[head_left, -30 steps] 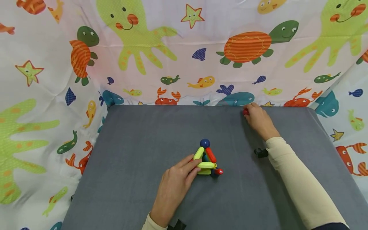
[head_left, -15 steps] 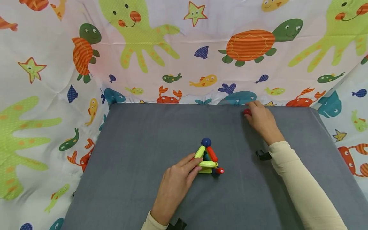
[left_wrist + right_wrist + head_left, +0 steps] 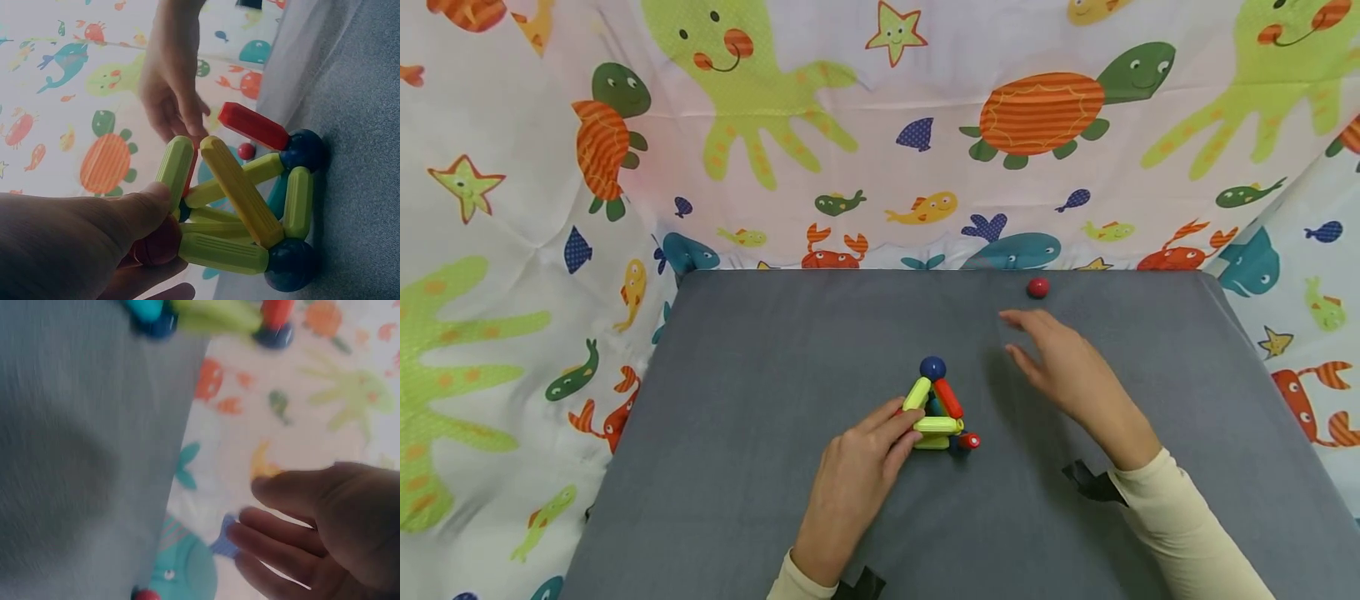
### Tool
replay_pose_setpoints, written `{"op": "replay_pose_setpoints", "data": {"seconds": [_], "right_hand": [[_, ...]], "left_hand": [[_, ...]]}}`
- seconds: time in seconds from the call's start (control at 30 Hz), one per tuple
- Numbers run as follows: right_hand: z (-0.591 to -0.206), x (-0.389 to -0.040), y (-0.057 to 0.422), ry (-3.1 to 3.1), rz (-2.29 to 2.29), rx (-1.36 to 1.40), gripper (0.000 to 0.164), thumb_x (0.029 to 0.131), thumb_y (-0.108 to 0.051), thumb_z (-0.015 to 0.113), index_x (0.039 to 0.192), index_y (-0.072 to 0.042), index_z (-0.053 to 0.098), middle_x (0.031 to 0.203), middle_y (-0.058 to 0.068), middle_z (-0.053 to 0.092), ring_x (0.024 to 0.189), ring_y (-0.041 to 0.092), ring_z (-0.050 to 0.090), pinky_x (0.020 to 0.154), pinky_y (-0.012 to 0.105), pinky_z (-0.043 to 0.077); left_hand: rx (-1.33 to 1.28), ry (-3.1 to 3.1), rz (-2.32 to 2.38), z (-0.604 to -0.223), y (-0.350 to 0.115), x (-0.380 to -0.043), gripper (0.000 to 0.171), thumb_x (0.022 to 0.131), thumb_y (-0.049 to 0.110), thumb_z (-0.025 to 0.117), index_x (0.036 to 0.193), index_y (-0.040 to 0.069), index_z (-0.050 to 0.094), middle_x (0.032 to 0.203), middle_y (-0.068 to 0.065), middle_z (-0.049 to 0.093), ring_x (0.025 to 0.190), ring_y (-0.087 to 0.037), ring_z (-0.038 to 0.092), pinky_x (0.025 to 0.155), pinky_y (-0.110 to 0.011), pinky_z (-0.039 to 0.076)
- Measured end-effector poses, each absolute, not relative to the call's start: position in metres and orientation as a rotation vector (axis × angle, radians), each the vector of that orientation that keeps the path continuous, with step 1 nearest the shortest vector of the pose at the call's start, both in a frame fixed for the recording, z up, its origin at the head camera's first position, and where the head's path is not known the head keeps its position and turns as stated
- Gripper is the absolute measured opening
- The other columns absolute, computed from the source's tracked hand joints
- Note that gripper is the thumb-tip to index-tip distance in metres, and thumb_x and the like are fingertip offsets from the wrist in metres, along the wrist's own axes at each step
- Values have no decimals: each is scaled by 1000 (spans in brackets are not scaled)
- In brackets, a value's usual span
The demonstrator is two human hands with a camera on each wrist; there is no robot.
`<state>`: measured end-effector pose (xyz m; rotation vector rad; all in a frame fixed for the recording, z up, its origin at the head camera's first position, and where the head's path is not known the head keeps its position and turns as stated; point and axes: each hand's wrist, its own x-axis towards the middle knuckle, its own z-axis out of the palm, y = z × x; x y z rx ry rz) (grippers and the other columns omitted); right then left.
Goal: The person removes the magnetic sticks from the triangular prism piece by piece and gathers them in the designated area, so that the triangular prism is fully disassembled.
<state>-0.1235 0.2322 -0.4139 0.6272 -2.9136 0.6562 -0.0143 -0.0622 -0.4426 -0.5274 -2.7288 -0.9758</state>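
My left hand point(image 3: 853, 467) holds a toy frame of magnetic sticks and balls point(image 3: 937, 425) on the grey table. In the left wrist view its thumb and fingers are around a dark red ball point(image 3: 160, 240) at one corner. Green sticks, a yellow stick point(image 3: 240, 187), a red stick point(image 3: 253, 125) and blue balls point(image 3: 292, 264) make up the rest. A blue ball point(image 3: 933, 368) tops the frame in the head view. With fingers spread and nothing between them, my right hand point(image 3: 1078, 379) hovers right of the frame. A loose red ball point(image 3: 1038, 288) lies beyond its fingertips.
The grey table point(image 3: 760, 358) ends at a back edge close behind the loose red ball. A white cloth point(image 3: 865, 150) printed with sea animals hangs behind it and along both sides. Black straps point(image 3: 1093, 483) sit at the wrists.
My right hand has let go of the red ball at the back edge and drawn back toward the frame, its fingers opening. The left hand and the frame stay in place.
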Motion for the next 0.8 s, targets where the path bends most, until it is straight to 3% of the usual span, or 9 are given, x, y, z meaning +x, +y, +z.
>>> {"op": "replay_pose_setpoints", "data": {"seconds": [0.37, 0.57, 0.8], "right_hand": [[-432, -49, 210, -3002, 792, 757, 47, 92, -10, 84, 135, -7, 66, 126, 8, 73, 105, 25, 74, 87, 44, 62], [-449, -30, 201, -2969, 864, 688, 49, 86, -12, 90, 130, -6, 69, 119, 6, 74, 99, 21, 74, 83, 39, 62], [-463, -20, 187, -2866, 933, 636, 42, 88, -20, 90, 125, -10, 71, 114, 0, 73, 95, 14, 73, 82, 35, 62]], "left_hand": [[-517, -2719, -944, -442, -62, -14, 29, 99, 28, 77, 128, 23, 78, 137, -4, 71, 108, -22, 77, 80, -39, 64], [-510, -2723, -955, -443, -61, -13, 29, 100, 29, 76, 129, 25, 78, 137, -3, 71, 108, -22, 77, 80, -39, 64], [-508, -2706, -960, -446, -61, -13, 30, 98, 27, 78, 128, 25, 78, 137, -2, 71, 105, -20, 77, 78, -37, 64]]}}
